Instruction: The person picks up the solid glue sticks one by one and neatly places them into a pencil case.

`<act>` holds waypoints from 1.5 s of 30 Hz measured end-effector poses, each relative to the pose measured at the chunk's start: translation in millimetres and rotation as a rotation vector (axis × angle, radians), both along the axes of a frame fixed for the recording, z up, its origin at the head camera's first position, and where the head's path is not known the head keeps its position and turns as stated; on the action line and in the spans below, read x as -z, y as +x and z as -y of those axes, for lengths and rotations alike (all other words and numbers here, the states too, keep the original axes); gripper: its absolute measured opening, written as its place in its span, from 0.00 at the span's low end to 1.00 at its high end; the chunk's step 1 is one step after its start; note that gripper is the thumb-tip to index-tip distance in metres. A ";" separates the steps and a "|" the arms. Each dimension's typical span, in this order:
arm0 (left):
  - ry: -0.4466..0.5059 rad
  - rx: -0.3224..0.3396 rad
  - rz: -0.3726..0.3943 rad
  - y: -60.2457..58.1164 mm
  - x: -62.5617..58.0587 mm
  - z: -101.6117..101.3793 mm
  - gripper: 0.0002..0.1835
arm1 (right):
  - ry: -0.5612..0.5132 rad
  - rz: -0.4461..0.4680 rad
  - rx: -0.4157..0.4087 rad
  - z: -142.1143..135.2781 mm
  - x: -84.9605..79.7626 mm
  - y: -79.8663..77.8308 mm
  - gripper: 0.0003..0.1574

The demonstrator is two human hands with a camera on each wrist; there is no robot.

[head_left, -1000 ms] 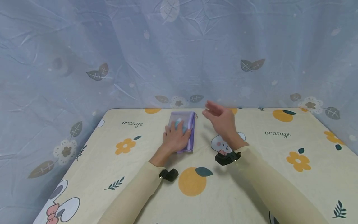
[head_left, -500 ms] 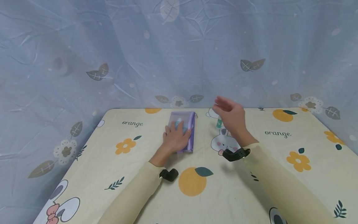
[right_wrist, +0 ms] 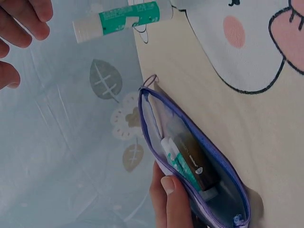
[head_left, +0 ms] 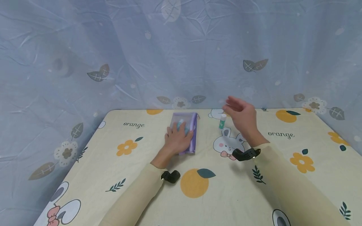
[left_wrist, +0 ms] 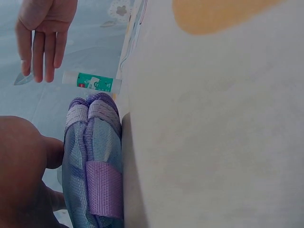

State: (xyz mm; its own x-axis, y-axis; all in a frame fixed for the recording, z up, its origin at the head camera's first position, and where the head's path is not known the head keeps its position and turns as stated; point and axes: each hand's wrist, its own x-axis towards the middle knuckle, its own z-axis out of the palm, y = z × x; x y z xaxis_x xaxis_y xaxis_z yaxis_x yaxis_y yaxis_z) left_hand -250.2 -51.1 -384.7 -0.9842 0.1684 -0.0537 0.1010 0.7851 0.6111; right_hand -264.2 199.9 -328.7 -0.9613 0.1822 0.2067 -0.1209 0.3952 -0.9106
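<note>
My left hand (head_left: 178, 140) rests with spread fingers on a mesh zip pouch (head_left: 193, 138) with purple trim, lying on the cloth. In the right wrist view the mouth of the pouch (right_wrist: 199, 130) gapes, and a green-and-white glue stick (right_wrist: 179, 164) and a dark tube (right_wrist: 194, 161) lie inside. Another glue stick (head_left: 222, 121), green with a white cap, stands upright on the cloth to the right of the pouch. Just right of it, apart from it, my right hand (head_left: 244, 116) hovers with extended fingers and holds nothing.
A cream cloth (head_left: 147, 194) printed with oranges, flowers and rabbits covers the table. Behind its far edge hangs a blue-grey patterned curtain (head_left: 181, 56). A dark wrist strap (head_left: 171, 176) sits on the left wrist and a similar strap (head_left: 246, 154) on the right.
The right hand has moved to the right, away from the pouch, and the upright glue stick has come into full view. The left hand and pouch have stayed in place.
</note>
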 end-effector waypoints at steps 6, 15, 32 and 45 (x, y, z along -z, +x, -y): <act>0.009 -0.002 -0.005 0.1 -0.1 -0.2 0.37 | 0.022 0.014 0.008 -0.2 7.4 0.7 0.37; 0.023 -0.002 -0.004 0.1 0.5 0.2 0.37 | 0.037 0.027 0.012 4.1 22.7 1.8 0.36; 0.015 0.001 -0.009 -0.8 1.4 -0.5 0.37 | -0.047 0.235 0.038 7.0 45.0 -2.9 0.32; 0.014 0.007 0.012 -1.0 0.1 -0.2 0.38 | -0.042 0.272 0.037 8.6 59.8 -9.2 0.32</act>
